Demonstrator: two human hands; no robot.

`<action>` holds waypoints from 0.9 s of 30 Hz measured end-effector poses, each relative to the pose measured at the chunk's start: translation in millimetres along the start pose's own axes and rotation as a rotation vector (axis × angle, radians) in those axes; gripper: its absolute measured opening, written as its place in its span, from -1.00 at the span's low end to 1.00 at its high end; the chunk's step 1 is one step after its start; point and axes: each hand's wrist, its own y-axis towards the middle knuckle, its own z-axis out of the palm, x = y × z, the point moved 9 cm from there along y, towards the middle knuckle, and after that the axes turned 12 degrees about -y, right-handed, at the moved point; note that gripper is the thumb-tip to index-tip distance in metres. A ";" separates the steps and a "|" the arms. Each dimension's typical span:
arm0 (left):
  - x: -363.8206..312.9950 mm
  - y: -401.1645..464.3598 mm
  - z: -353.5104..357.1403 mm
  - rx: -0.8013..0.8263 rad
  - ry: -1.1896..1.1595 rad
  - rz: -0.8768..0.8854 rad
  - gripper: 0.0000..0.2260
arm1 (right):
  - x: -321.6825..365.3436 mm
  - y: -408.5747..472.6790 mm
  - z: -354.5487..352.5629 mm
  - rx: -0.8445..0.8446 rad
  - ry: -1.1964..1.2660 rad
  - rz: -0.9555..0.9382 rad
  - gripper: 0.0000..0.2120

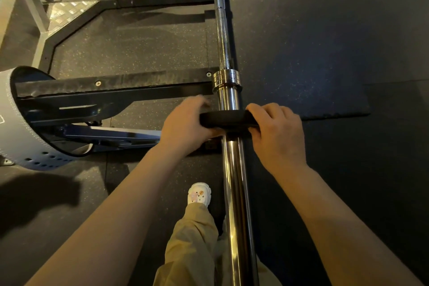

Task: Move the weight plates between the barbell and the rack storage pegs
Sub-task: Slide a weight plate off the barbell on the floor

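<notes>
A small black weight plate (pixel 228 119) sits threaded on the chrome sleeve of the barbell (pixel 234 169), a short way below the sleeve's collar (pixel 227 79). My left hand (pixel 185 126) grips the plate's left edge, its fingers curled over the far side. My right hand (pixel 277 133) grips the right edge, fingers wrapped over the rim. The barbell runs straight away from me and rests across the black rack arm (pixel 111 87). No storage pegs show in this view.
The black rack frame (pixel 76 30) spreads over the rubber floor to the left. A grey lifting belt (pixel 21 127) hangs round the rack arm at far left. My shoe (pixel 199 194) and beige trouser leg stand beside the sleeve. Dark floor mats (pixel 336 53) lie right.
</notes>
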 end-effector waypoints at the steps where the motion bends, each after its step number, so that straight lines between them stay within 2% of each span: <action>1: -12.8 -2.0 4.0 -0.016 0.015 0.052 -0.55 | -0.6 1.5 -0.9 0.013 -0.008 -0.024 -0.64; 4: -17.5 -12.4 10.1 -0.112 -0.017 0.066 -0.74 | -5.3 8.6 -2.6 0.120 0.062 -0.085 -0.62; 8: -0.8 -12.5 9.6 -0.084 -0.147 0.038 -0.81 | -35.0 21.0 15.4 0.371 0.462 0.101 -0.39; 9: 1.4 -12.3 9.1 -0.076 -0.186 0.037 -0.81 | -39.5 17.9 26.8 0.459 0.510 0.146 -0.38; 11: 4.9 -12.8 9.9 -0.064 -0.239 0.034 -0.80 | -40.8 7.1 47.9 0.579 0.597 0.221 -0.52; 14: 15.8 -19.3 13.5 -0.032 -0.308 0.013 -0.79 | -42.4 -2.2 51.2 0.481 0.553 0.266 -0.70; 17: 32.3 -38.0 22.2 0.042 -0.363 -0.037 -0.79 | -27.9 -19.3 35.8 0.378 0.333 0.135 -0.71; 19: 40.2 -50.8 28.8 0.101 -0.315 -0.066 -0.78 | -15.6 -32.4 23.2 0.305 0.204 0.056 -0.71; 22: 46.0 -62.5 30.1 0.063 -0.190 -0.075 -0.77 | -7.1 -40.9 14.1 0.258 0.135 0.016 -0.70; 27: 30.2 -66.7 22.4 -0.021 -0.083 -0.052 -0.83 | -20.4 -57.2 15.5 0.200 0.172 0.121 -0.71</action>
